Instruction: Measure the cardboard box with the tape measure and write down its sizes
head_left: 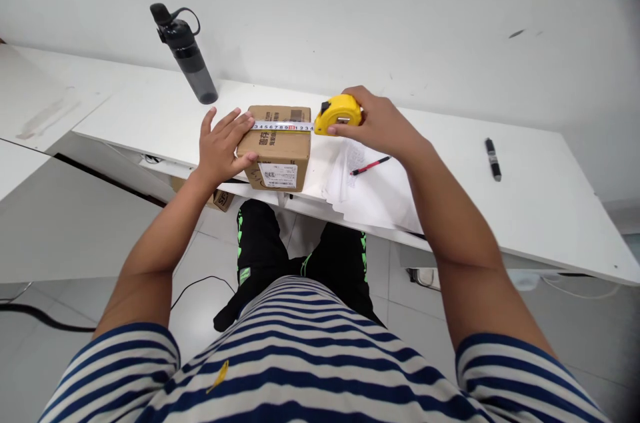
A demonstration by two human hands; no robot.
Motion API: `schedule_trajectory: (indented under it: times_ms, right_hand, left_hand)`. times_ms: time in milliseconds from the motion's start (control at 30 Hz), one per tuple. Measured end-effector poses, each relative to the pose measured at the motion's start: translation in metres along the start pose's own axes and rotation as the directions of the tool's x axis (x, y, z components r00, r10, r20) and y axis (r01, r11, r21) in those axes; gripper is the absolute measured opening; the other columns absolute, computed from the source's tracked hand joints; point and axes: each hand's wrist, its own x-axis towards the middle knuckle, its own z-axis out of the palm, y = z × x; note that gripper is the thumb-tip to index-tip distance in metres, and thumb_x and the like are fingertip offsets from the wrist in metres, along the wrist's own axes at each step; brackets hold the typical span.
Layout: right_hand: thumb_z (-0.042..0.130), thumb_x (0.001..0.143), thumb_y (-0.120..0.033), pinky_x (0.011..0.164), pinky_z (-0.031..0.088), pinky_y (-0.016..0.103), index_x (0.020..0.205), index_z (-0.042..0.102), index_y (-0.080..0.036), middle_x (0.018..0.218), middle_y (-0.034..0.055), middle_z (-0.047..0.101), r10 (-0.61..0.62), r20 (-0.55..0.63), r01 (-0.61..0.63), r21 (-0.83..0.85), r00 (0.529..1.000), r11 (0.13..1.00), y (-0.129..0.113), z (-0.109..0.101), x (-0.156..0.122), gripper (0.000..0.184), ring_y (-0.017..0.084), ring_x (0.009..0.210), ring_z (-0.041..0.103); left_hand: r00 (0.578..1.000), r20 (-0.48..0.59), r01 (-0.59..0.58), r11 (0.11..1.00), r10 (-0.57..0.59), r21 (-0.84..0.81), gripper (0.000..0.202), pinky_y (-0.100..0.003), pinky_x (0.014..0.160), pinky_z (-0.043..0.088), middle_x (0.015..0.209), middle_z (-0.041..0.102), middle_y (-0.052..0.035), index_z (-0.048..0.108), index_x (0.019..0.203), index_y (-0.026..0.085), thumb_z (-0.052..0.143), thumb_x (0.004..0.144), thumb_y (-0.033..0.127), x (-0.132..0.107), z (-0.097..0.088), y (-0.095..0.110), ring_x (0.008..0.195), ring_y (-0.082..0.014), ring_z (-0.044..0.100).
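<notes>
A brown cardboard box (pixel 274 163) with printing and a white label sits near the front edge of the white table. Across its top lies the pulled-out blade of a tape measure (pixel 345 103), whose yellow case is at the box's right side. My right hand (pixel 383 119) is closed around that case. At the box's left edge, my left hand (pixel 220 146) grips the box, thumb at the front and fingers over the top. The blade's end is hidden by those fingers.
A dark water bottle (pixel 193 66) stands at the back left of the table (pixel 540 209). White papers (pixel 380 199) with a red pen (pixel 370 166) lie right of the box. Farther right is a black marker (pixel 493 159). Another cardboard box (pixel 221 200) is below the table.
</notes>
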Motion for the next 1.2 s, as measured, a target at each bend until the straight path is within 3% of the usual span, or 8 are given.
schedule_trajectory:
  times_ms: [400, 567, 767, 867, 933, 1033, 1133, 1200]
  right_hand:
    - [0.065, 0.085, -0.064, 0.080, 0.055, 0.047, 0.134, 0.050, -0.027, 0.115, 0.0086, 0.065, -0.049, -0.011, 0.048, -0.077, 0.999, 0.996, 0.002, 0.011, 0.003, 0.064, 0.031, 0.103, 0.062]
    - [0.057, 0.091, -0.062, 0.084, 0.054, 0.048, 0.137, 0.047, -0.025, 0.127, 0.0113, 0.060, -0.097, -0.060, 0.079, -0.253, 0.993, 0.964, -0.015, 0.012, -0.001, 0.060, 0.033, 0.109, 0.061]
    - [0.057, 0.088, -0.068, 0.082, 0.055, 0.048, 0.136, 0.049, -0.027, 0.127, 0.0126, 0.060, -0.096, -0.078, 0.077, -0.213, 0.992, 0.974, -0.048, 0.004, -0.031, 0.064, 0.034, 0.106, 0.063]
    - [0.061, 0.083, -0.072, 0.082, 0.056, 0.049, 0.133, 0.052, -0.028, 0.124, 0.0130, 0.061, -0.063, -0.091, 0.048, -0.157, 0.994, 0.986, -0.050, -0.006, -0.053, 0.067, 0.035, 0.108, 0.063]
    - [0.064, 0.080, -0.074, 0.083, 0.057, 0.049, 0.132, 0.053, -0.029, 0.121, 0.0126, 0.062, -0.050, -0.132, 0.037, -0.098, 0.990, 0.995, -0.045, -0.008, -0.071, 0.070, 0.035, 0.110, 0.062]
    - [0.063, 0.079, -0.076, 0.086, 0.057, 0.048, 0.136, 0.048, -0.031, 0.120, 0.0119, 0.062, -0.043, -0.222, 0.061, 0.076, 0.974, 0.995, -0.038, 0.007, -0.099, 0.074, 0.033, 0.110, 0.063]
    - [0.052, 0.088, -0.075, 0.096, 0.055, 0.045, 0.147, 0.036, -0.033, 0.130, 0.0114, 0.059, -0.090, -0.210, 0.149, 0.287, 0.974, 0.946, -0.036, 0.034, -0.125, 0.074, 0.028, 0.118, 0.062]
    - [0.037, 0.091, -0.079, 0.102, 0.052, 0.044, 0.152, 0.034, -0.033, 0.138, 0.0116, 0.057, -0.167, -0.083, 0.186, 0.378, 0.982, 0.907, -0.030, 0.044, -0.136, 0.076, 0.026, 0.123, 0.060]
  left_hand:
    - [0.999, 0.049, 0.020, 0.999, -0.018, -0.027, 0.075, -0.053, 0.128, 0.013, 0.150, 0.059, -0.0052, 0.053, 0.142, 0.031, 0.034, 0.088, 0.079, -0.001, -0.002, 0.002, 0.147, -0.0293, 0.046]
    - [0.995, 0.097, 0.002, 1.000, -0.004, 0.025, 0.074, -0.060, 0.128, 0.004, 0.149, 0.059, -0.0037, 0.051, 0.144, 0.035, 0.046, 0.084, 0.078, 0.008, -0.024, 0.010, 0.152, -0.0341, 0.036]
    - [1.000, -0.006, 0.024, 0.999, -0.024, -0.036, 0.063, -0.064, 0.128, 0.010, 0.156, 0.052, -0.0044, 0.044, 0.149, 0.036, 0.043, 0.094, 0.066, 0.003, -0.063, 0.083, 0.156, -0.0349, 0.027]
    - [0.997, -0.057, 0.044, 0.975, -0.058, -0.217, 0.061, -0.064, 0.125, 0.022, 0.154, 0.051, -0.0052, 0.036, 0.152, 0.037, 0.035, 0.098, 0.065, -0.012, -0.060, 0.126, 0.154, -0.0330, 0.031]
    - [0.994, -0.050, 0.066, 0.907, -0.095, -0.416, 0.067, -0.060, 0.122, 0.034, 0.157, 0.047, -0.0068, 0.025, 0.156, 0.038, 0.032, 0.097, 0.070, -0.021, -0.044, 0.149, 0.152, -0.0314, 0.037]
    - [0.987, 0.089, 0.157, 0.681, -0.135, -0.715, 0.090, -0.052, 0.112, 0.048, 0.162, 0.040, -0.0113, 0.011, 0.159, 0.037, 0.035, 0.087, 0.084, -0.029, -0.006, 0.177, 0.146, -0.0316, 0.045]
    - [0.971, 0.208, 0.240, 0.419, -0.120, -0.876, 0.098, -0.051, 0.109, 0.052, 0.157, 0.047, -0.0148, 0.025, 0.156, 0.033, 0.046, 0.078, 0.088, -0.031, 0.028, 0.200, 0.139, -0.0344, 0.053]
    - [0.950, 0.236, 0.291, 0.304, -0.206, -0.907, 0.087, -0.051, 0.105, 0.054, 0.148, 0.057, -0.0151, 0.044, 0.145, 0.029, 0.054, 0.079, 0.084, -0.033, 0.043, 0.207, 0.132, -0.0343, 0.060]
